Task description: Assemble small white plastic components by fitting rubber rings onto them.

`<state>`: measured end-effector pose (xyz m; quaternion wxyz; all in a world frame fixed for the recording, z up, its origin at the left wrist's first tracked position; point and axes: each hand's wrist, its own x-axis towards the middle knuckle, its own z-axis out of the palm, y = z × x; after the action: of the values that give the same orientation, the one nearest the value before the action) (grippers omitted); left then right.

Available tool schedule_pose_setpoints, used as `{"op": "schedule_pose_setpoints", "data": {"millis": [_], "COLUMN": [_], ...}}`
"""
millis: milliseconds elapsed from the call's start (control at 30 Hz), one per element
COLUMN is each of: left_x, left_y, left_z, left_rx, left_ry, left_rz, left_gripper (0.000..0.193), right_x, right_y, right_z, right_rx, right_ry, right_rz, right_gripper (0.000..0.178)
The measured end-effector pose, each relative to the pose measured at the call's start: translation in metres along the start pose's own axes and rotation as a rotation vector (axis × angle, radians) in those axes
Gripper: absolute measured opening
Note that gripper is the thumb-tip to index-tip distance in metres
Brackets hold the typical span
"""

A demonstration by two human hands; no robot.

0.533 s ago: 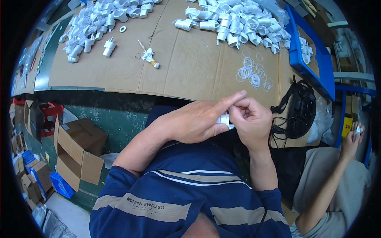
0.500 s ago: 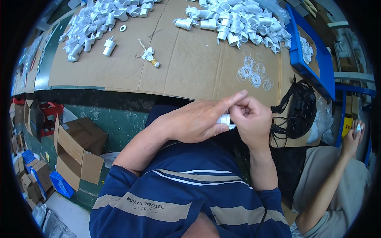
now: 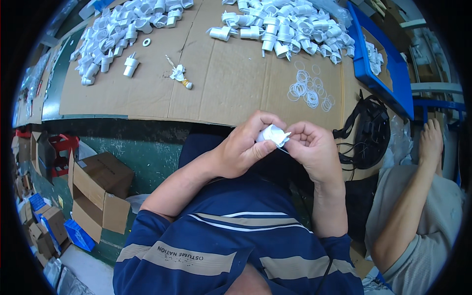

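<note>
A white plastic fitting [image 3: 272,134] is gripped in my left hand [image 3: 242,150], its thumb lying along the near side and its fingers curled behind. On the right, my right hand [image 3: 313,148] has thumb and fingertips pinched together at the fitting's pronged end. A thin pale line like the edge of a ring runs from the fitting toward those fingertips; what they pinch is too small to make out. Both hands are over my lap, just off the table's near edge. Beyond them on the cardboard lie loose thin white rings [image 3: 310,91].
White fittings are heaped at the left [image 3: 105,37] and right [image 3: 290,27] of the cardboard-covered table [image 3: 231,88]. A blue bin [image 3: 365,69], a black strapped device [image 3: 372,130] and a small wrapped stick [image 3: 179,74] lie around. A co-worker's arm [image 3: 410,206] is at right.
My left hand has turned and its fingers have curled, so more of the fitting shows, now with its prongs toward my right hand. The co-worker's hand has moved up.
</note>
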<state>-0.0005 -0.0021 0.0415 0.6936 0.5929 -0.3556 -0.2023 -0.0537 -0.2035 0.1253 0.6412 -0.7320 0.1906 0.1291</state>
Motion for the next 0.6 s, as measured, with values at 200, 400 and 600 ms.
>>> {"op": "schedule_pose_setpoints", "data": {"millis": [200, 400, 600], "left_x": [0.003, 0.008, 0.008], "left_y": [-0.007, -0.014, -0.019], "left_z": [0.006, 0.021, 0.023], "left_rx": [-0.399, -0.83, -0.912], "left_ry": [0.041, 0.091, 0.1], "left_rz": [-0.124, -0.232, -0.267], "left_gripper": [0.039, 0.038, 0.038], "right_x": [0.001, 0.009, 0.016], "right_y": [-0.007, 0.005, 0.02], "right_z": [-0.007, -0.002, -0.002], "right_rx": [0.101, 0.174, 0.402], "right_ry": [-0.023, -0.025, -0.05], "right_rz": [0.011, -0.018, -0.005], "right_gripper": [0.016, 0.016, 0.012]}}
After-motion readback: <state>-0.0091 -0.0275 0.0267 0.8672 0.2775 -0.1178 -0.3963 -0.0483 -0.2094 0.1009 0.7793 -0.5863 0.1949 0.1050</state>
